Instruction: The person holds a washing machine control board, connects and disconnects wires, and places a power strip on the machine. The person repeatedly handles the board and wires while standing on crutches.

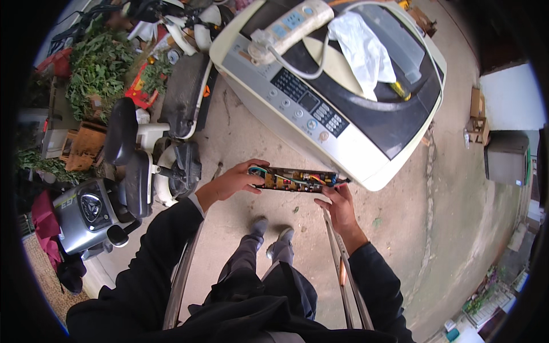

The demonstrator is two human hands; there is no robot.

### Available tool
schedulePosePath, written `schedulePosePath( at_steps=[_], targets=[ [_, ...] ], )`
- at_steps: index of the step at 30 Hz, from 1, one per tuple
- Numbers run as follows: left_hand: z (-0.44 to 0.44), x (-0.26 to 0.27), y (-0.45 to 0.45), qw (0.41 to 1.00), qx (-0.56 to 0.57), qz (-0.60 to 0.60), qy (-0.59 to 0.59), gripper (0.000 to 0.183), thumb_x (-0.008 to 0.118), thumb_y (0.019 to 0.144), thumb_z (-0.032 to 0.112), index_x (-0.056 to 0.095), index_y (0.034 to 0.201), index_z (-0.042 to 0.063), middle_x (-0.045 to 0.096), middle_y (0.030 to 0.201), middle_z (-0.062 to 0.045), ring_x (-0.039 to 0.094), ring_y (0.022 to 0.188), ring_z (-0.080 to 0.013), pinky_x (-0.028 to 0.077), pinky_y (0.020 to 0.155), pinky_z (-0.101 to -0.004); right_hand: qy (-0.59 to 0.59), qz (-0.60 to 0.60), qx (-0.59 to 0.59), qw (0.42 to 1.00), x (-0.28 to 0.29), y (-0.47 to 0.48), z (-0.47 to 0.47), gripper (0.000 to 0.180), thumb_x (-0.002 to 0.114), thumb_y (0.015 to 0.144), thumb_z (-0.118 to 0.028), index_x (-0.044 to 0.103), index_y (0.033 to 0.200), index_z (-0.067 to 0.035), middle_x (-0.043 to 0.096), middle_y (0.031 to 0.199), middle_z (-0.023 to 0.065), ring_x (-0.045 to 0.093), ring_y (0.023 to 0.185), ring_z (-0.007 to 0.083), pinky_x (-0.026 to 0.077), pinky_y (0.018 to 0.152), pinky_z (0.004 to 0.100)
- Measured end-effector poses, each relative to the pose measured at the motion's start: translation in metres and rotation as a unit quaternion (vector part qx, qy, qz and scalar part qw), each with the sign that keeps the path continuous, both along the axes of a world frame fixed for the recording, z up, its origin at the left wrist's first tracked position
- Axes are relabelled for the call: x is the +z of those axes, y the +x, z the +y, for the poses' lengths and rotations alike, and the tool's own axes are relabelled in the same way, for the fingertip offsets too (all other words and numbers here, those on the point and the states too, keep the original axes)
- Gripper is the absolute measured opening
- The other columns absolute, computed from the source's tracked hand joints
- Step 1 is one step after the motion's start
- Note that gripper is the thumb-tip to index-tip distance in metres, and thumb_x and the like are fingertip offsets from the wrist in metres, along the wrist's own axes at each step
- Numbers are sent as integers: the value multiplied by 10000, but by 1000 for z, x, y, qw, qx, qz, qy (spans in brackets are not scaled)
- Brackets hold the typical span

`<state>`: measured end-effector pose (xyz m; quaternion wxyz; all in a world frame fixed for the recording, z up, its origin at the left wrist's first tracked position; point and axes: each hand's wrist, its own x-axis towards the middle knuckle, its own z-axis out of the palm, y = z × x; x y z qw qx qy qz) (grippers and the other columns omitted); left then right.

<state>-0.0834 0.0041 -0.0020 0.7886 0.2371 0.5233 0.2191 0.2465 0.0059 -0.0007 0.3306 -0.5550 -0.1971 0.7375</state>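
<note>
A long, narrow circuit board (291, 180) with coloured wires and small components is held level between my two hands, over the concrete floor. My left hand (238, 180) grips its left end, with the thumb on top near a looped teal wire. At its right end, my right hand (339, 201) pinches the near corner with thumb and fingers. Just beyond the board stands a top-loading washing machine (257, 115) with a silver control panel (300, 103). The board's far right end lies close to the machine's front edge; whether they touch is hard to tell.
On the washer's lid lie a power strip (296, 28), a white plastic bag (364, 51), a translucent plastic piece (396, 47) and a yellow-and-black object (400, 91). An electric scooter (85, 214) and leafy cuttings (101, 64) occupy the left. Metal bars (349, 278) flank my legs.
</note>
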Motion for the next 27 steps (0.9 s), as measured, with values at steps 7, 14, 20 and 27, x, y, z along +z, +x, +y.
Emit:
schedulePosePath(
  at_steps=[7,14,20,27],
  targets=[
    [3,-26,-4,995,-11,46,86,705,670,974,68,341,1598,75,585,1358,-89,599,1175,-175,486,984,-315,-20,-9,-2,1000,-7,6,3,342,674,1007,-350,572,1224,-106,686,1157,77,647,1123,222,562,925,462],
    [45,10,-16,867,218,288,342,397,660,981,60,575,1368,29,642,1242,-84,606,1171,-190,474,1016,-324,-3,-81,-18,997,-2,15,2,386,675,1013,-269,553,1339,-101,645,1231,71,627,1169,231,581,897,467],
    [132,105,-2,666,217,451,553,512,739,918,173,572,1372,4,642,1217,-177,584,1208,-322,464,1039,-406,-37,-109,33,993,-16,48,-4,476,727,977,-283,548,1364,-71,646,1227,100,670,1063,249,606,803,419],
    [190,118,-7,665,95,519,530,557,789,872,260,604,1318,-16,627,1260,-200,570,1206,-379,454,1041,-462,83,-345,468,809,31,53,8,301,742,930,-286,723,894,13,710,713,94,722,709,241,568,679,348]
  ],
)
